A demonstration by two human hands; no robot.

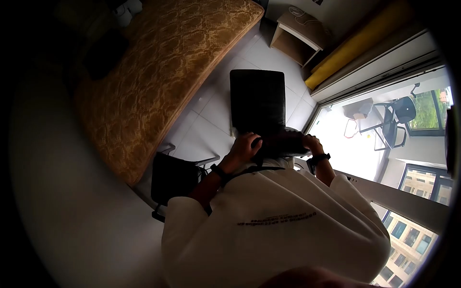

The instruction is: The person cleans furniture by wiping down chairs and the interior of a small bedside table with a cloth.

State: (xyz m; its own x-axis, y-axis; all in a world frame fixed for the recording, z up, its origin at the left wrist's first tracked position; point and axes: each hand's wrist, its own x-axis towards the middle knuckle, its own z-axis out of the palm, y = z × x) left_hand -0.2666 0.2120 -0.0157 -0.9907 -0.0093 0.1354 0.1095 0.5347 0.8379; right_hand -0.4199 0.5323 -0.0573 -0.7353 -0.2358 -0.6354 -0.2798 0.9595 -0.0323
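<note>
A dark, soft-looking item [283,144], black with a faint reddish tint, lies across the front of my body. Its kind is hard to make out in the low light. My left hand [248,146] has its fingers curled round the item's left end. At the right end, my right hand [312,144] grips its edge. Both wrists carry black bands. Just beyond the hands is a black, rounded-corner rectangular panel [258,98] with a leathery look; where it meets the dark item is hard to see.
A bed with a brown patterned mattress [177,62] fills the left side. Close to my left arm stands a black chair [175,177]. Beyond are an open-fronted nightstand [297,36] with a cable on top and a yellow curtain [355,48]. Glass on the right shows a balcony chair [401,110].
</note>
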